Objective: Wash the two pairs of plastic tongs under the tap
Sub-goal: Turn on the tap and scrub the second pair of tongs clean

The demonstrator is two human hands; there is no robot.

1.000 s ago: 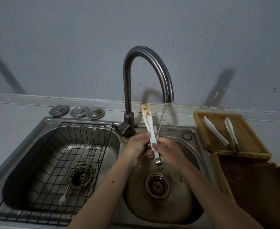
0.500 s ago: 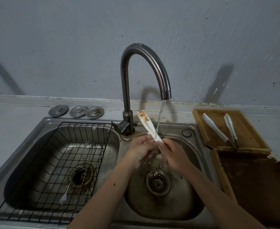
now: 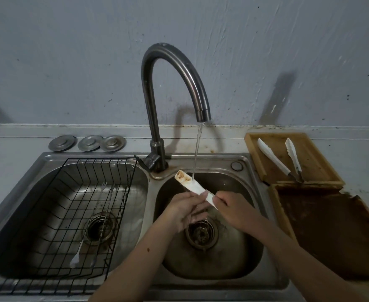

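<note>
Between both hands point(image 3: 214, 205), stained tongs point(image 3: 190, 184) jut up-left.

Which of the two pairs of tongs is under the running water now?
The stained tongs held by both hands over the right basin; the other tongs lie dry on the wooden tray.

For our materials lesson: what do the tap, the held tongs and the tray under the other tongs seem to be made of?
Tap: probably stainless steel, brushed; dull grey sheen with soft highlights.
Held tongs: likely plastic; opaque matte white, brown stains at the tip.
Tray: seemingly wood or bamboo, unvarnished; tan and speckled, with a raised rim.
</note>
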